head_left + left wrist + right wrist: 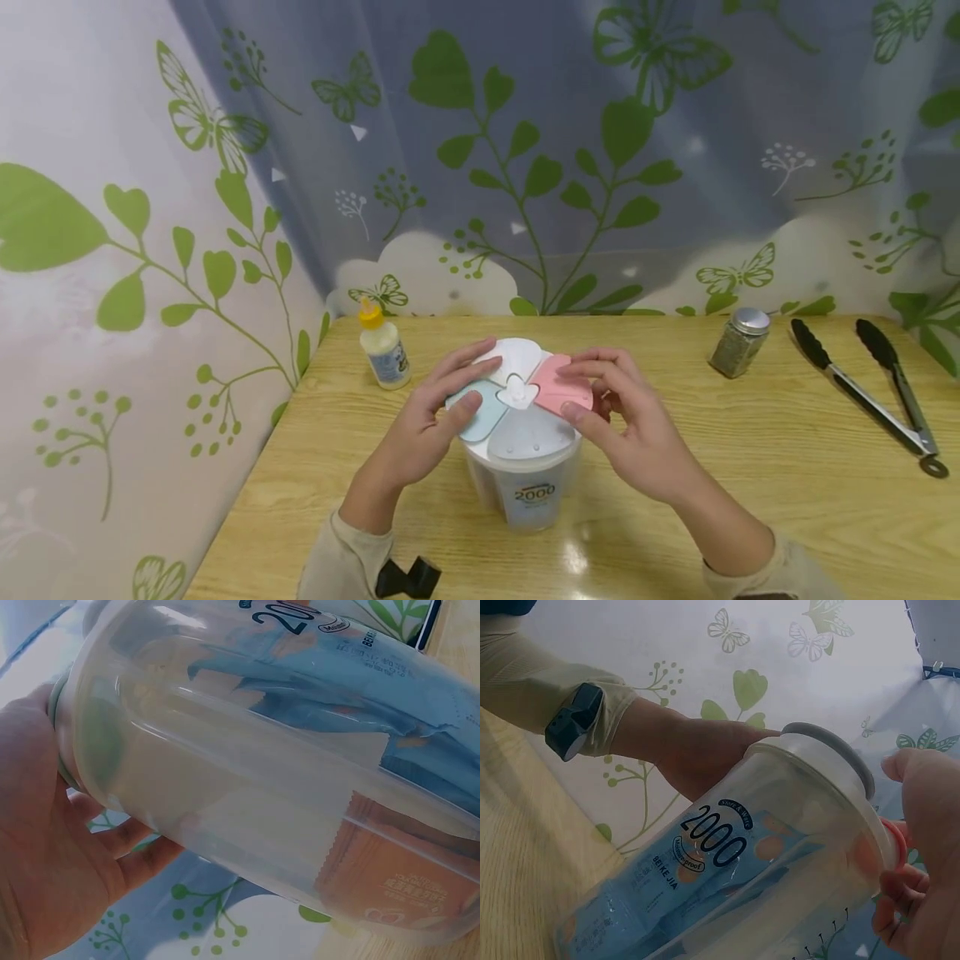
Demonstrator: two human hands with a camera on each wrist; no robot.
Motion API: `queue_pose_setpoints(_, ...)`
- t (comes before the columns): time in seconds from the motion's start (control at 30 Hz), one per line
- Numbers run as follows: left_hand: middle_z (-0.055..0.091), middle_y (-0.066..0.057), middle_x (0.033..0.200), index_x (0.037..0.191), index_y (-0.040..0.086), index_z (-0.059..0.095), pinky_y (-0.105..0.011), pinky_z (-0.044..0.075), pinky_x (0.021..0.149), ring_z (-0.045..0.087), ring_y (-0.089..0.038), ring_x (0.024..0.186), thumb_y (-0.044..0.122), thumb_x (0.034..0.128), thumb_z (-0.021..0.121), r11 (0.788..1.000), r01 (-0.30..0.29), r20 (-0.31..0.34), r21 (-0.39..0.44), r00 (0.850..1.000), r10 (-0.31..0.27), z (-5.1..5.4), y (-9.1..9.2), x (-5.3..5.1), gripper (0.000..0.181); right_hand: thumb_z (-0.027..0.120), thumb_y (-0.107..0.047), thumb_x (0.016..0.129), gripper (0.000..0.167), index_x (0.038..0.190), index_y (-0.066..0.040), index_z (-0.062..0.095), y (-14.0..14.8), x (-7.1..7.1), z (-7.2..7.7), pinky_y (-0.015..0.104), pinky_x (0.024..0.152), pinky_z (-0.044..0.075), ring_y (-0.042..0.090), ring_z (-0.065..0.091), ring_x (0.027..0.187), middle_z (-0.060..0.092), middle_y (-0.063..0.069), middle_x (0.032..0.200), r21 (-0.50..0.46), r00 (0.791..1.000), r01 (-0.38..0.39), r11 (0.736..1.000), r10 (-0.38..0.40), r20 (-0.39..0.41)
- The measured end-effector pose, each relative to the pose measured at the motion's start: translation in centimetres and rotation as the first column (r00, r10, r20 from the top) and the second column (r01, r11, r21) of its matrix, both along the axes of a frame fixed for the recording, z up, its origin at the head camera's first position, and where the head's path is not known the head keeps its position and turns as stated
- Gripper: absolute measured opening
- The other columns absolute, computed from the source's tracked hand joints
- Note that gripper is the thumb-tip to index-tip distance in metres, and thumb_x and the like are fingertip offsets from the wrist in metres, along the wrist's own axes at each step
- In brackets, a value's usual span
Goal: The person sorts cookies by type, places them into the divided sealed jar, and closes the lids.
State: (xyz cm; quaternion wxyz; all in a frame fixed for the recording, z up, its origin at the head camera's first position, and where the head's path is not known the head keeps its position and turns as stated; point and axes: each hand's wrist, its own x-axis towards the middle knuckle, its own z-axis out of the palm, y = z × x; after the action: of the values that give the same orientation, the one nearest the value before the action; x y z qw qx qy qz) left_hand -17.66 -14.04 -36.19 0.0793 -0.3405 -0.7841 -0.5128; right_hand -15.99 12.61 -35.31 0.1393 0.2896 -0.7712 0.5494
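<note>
A clear plastic storage container (532,508) marked "2000" stands upright on the wooden table, its round lid split into coloured flaps. My left hand (427,429) holds the lid from the left, thumb on the pale blue flap (487,422) and fingers by the white flap (517,354). At the right edge, my right hand (645,433) holds the pink flap (564,392) with its fingers and thumb. The grey flap (528,435) faces me, lying flat. Through the wall show blue packets (667,885) and, in the left wrist view, an orange packet (394,870).
A glue bottle (386,354) with a yellow cap stands at the back left of the table (300,500). To the back right are a glass spice jar (738,343) and black-tipped tongs (870,400) lying spread. A patterned curtain (480,167) hangs behind.
</note>
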Motion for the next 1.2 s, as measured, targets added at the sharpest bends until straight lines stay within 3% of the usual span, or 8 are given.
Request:
queue_pose_setpoints(0.1,0.035,0.000,0.161,0.145,0.015,0.054,-0.037,0.039,0.114,0.036,-0.024,0.147,0.021,0.1011,0.058,1.000,0.002,-0.002,0.002,1.000,-0.002,0.0,0.0,0.0,0.045,0.069,-0.009,0.092,0.051,0.140,-0.014,0.053,0.1,-0.4,-0.3,0.025,0.063,0.044,0.015,0.047,0.078,0.047,0.007,0.131,0.083,0.999,0.002,0.997,-0.006,0.048)
queue_pose_setpoints(0.2,0.034,0.001,0.161,0.145,0.016,0.053,-0.040,0.040,0.113,0.036,-0.025,0.147,0.023,0.0954,0.067,1.000,-0.002,-0.009,-0.007,1.000,0.002,0.0,0.2,0.0,0.052,0.070,-0.018,0.094,0.062,0.149,-0.018,0.042,0.4,-0.6,-0.3,0.025,0.062,0.044,0.014,0.048,0.078,0.051,0.005,0.122,0.151,0.994,-0.034,0.988,0.018,0.106)
queue_pose_setpoints(0.4,0.032,0.002,0.162,0.147,0.019,0.051,-0.047,0.039,0.113,0.034,-0.025,0.148,0.033,0.0878,0.077,1.000,-0.001,-0.021,-0.020,1.000,0.001,0.0,0.7,0.2,0.066,0.067,-0.026,0.096,0.069,0.155,-0.023,0.030,1.2,-0.9,-0.2,0.026,0.062,0.047,0.011,0.052,0.079,0.057,0.003,0.108,0.211,0.981,-0.110,0.971,0.072,0.183)
queue_pose_setpoints(0.57,0.032,0.002,0.163,0.147,0.018,0.051,-0.046,0.039,0.113,0.034,-0.025,0.148,0.047,0.0859,0.077,1.000,0.011,-0.016,-0.011,1.000,-0.011,0.0,1.0,0.2,0.072,0.070,-0.030,0.094,0.076,0.156,-0.026,0.025,1.7,-1.0,-0.1,0.026,0.063,0.047,0.011,0.052,0.078,0.058,0.004,0.113,0.260,0.976,-0.141,0.955,0.090,0.196)
queue_pose_setpoints(0.73,0.031,0.002,0.163,0.146,0.017,0.051,-0.042,0.040,0.113,0.034,-0.025,0.148,0.042,0.0842,0.080,1.000,0.026,-0.009,-0.002,1.000,-0.026,0.1,1.0,0.3,0.073,0.074,-0.033,0.090,0.083,0.156,-0.029,0.023,1.9,-1.1,-0.1,0.027,0.064,0.046,0.014,0.052,0.076,0.057,0.001,0.114,0.287,0.974,-0.154,0.946,0.097,0.203)
queue_pose_setpoints(0.9,0.029,0.002,0.163,0.147,0.017,0.050,-0.037,0.043,0.110,0.034,-0.025,0.148,0.034,0.0835,0.082,0.999,0.041,0.000,0.003,0.999,-0.041,0.2,1.0,0.1,0.074,0.075,-0.028,0.090,0.084,0.155,-0.030,0.022,1.9,-1.4,-0.3,0.026,0.065,0.049,0.013,0.055,0.078,0.057,0.004,0.117,0.220,0.962,-0.201,0.955,0.151,0.225)
queue_pose_setpoints(1.1,0.025,0.001,0.165,0.148,0.015,0.048,-0.030,0.049,0.102,0.036,-0.029,0.145,0.024,0.0825,0.084,0.995,0.088,0.058,0.039,0.994,-0.090,0.2,1.1,0.2,0.075,0.071,-0.008,0.092,0.082,0.155,-0.017,0.020,1.5,-1.6,-0.9,0.031,0.074,0.057,0.015,0.062,0.096,0.048,0.020,0.136,-0.006,0.903,-0.340,0.940,0.328,0.275)
queue_pose_setpoints(1.2,0.024,0.001,0.165,0.149,0.016,0.047,-0.030,0.049,0.102,0.035,-0.029,0.146,0.022,0.0824,0.084,0.994,0.101,0.085,0.049,0.991,-0.105,0.2,1.1,0.3,0.076,0.072,-0.007,0.090,0.081,0.154,-0.013,0.022,1.4,-1.6,-1.1,0.028,0.066,0.054,0.011,0.059,0.089,0.049,0.019,0.132,-0.033,0.905,-0.341,0.940,0.337,0.260)
